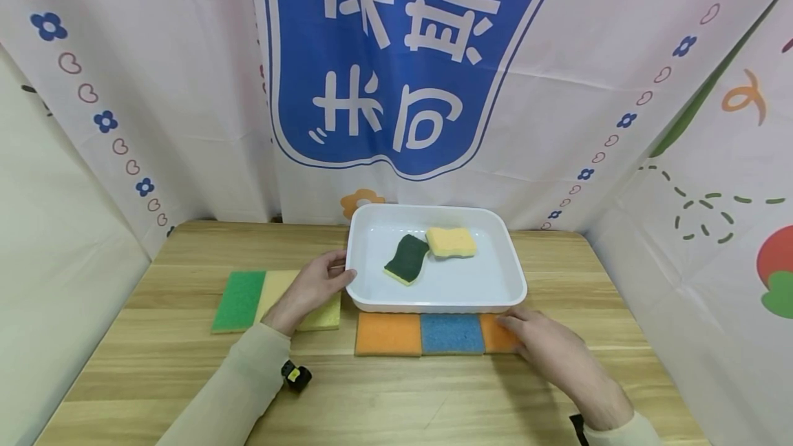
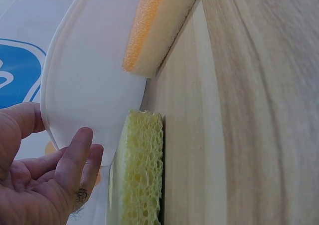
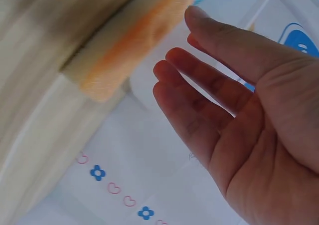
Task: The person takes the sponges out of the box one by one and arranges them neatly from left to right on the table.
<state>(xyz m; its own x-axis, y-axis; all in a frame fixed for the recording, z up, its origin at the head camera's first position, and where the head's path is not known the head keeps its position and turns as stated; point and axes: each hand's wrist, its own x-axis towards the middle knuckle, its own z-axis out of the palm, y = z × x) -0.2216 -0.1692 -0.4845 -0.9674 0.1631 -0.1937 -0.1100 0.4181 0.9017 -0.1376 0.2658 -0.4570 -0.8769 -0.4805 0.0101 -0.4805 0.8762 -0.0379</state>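
Note:
A white rectangular tray (image 1: 434, 292) stands at the back of the table. Its left rim is pinched by my left hand (image 1: 317, 288), the thumb over the edge and fingers against the outer wall in the left wrist view. Inside lie a dark green sponge (image 1: 407, 259) and a pale yellow sponge (image 1: 451, 242). Along the tray's front runs a row: an orange sponge (image 1: 388, 334), a blue sponge (image 1: 452, 333) and a second orange sponge (image 1: 498, 336). Over that last sponge hovers my right hand (image 1: 551, 349), fingers loosely bent around nothing, close to the tray's front right corner.
Left of the tray lie a green sponge (image 1: 239, 300) and yellow sponges (image 1: 322, 314), partly hidden behind my left hand and forearm. The wooden table (image 1: 396, 398) ends at a white printed curtain (image 1: 210, 88) behind, with more cloth on both sides.

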